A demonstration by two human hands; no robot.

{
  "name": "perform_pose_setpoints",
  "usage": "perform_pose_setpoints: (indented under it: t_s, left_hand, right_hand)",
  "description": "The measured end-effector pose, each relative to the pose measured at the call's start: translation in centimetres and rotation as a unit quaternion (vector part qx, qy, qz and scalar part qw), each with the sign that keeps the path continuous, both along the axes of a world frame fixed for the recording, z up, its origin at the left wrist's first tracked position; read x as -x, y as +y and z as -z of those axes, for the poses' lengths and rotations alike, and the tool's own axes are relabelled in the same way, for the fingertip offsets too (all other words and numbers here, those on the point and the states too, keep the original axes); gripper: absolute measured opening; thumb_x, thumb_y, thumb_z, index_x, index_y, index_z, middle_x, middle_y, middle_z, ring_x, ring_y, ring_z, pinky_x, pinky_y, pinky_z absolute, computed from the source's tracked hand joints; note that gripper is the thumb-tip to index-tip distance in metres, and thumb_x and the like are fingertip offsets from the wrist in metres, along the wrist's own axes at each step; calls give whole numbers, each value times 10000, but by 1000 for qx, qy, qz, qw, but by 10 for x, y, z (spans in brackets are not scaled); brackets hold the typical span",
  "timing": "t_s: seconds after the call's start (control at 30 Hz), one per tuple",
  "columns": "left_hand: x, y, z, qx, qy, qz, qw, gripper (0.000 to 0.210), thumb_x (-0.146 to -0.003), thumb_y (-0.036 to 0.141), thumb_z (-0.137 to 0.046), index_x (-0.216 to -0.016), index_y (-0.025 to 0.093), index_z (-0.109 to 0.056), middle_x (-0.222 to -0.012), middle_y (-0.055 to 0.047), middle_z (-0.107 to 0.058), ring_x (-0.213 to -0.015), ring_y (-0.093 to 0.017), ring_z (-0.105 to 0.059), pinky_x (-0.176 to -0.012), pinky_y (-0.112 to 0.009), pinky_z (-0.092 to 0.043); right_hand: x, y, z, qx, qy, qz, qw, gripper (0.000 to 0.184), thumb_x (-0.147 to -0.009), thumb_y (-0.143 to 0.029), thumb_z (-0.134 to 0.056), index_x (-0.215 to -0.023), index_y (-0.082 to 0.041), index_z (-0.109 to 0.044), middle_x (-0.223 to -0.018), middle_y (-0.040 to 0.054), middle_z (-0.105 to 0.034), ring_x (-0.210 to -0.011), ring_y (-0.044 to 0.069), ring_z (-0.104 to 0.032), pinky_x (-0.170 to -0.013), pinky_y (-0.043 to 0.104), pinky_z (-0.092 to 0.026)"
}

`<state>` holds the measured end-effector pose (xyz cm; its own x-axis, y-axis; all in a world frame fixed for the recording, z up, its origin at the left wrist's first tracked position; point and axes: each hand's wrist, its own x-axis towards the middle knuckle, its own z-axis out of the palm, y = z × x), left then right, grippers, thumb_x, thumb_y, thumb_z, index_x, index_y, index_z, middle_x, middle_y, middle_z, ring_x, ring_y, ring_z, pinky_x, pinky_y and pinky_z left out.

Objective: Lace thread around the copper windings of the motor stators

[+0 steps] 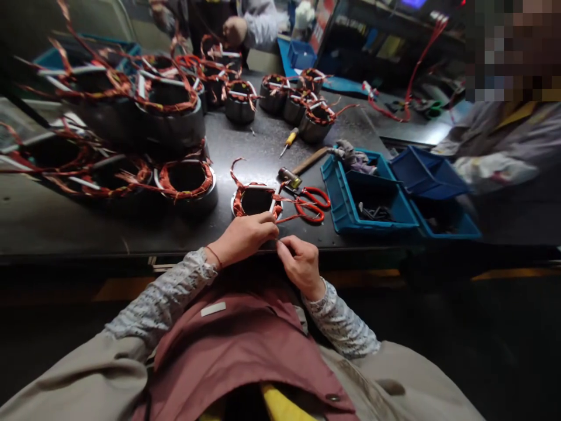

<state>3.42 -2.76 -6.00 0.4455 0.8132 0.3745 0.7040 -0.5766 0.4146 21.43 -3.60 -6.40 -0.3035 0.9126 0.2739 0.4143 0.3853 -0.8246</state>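
Right in front of me, at the table's front edge, is a motor stator with copper windings, white sleeving and loose wire ends. My left hand is at its near side, fingers closed in a pinch and covering part of the rim. Just to the right, my right hand is also pinched, its fingertips close to those of the left. Whatever lies between the fingers of either hand is too small or hidden to make out. Red-handled scissors lie right of the stator, beside its wire ends.
Behind the scissors lie a hammer and a yellow screwdriver. Stacked stators crowd the left; several more stand farther back. Blue bins sit to the right. One co-worker's sleeve is at right, another's hand across the table.
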Motion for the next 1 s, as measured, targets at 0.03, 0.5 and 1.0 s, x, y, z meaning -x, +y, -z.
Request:
perform_pose_setpoints:
  t_s: [0.03, 0.5, 1.0]
  left_hand:
    - [0, -1, 1, 2, -5, 1, 1000, 208, -964, 246, -480, -876, 177, -656, -958, -27, -659, -764, -98, -633, -633, -181, -426]
    - [-1, -13, 19, -91, -27, -191, 977, 153, -926, 257, -555, -991, 204, -683, -984, -36, -741, -944, -195, -658, -1124, -487, -309]
    - [7, -4, 13, -41, -50, -161, 985, 128, -893, 316, -638, -965, 256, -726, -932, 0, -761, -864, -167, -675, -1028, -436, -330]
  right_hand:
    - [0, -1, 0, 34, 17, -4, 999, 267, -825, -318, -568, -589, -191, -577, -518, -17, -533, -494, 101, -462, -533, 243, -381]
    - [-20, -8, -7, 229, 188, -124, 947, 304, -869, -437, -627, -710, -181, -583, -701, 18, -571, -574, 108, -507, -521, 240, -432]
    - [4, -28, -30, 328, 379, -71, 862, 382, -887, -420, -612, -648, -196, -415, -576, -68, -323, -465, 55, -231, -377, 155, -143]
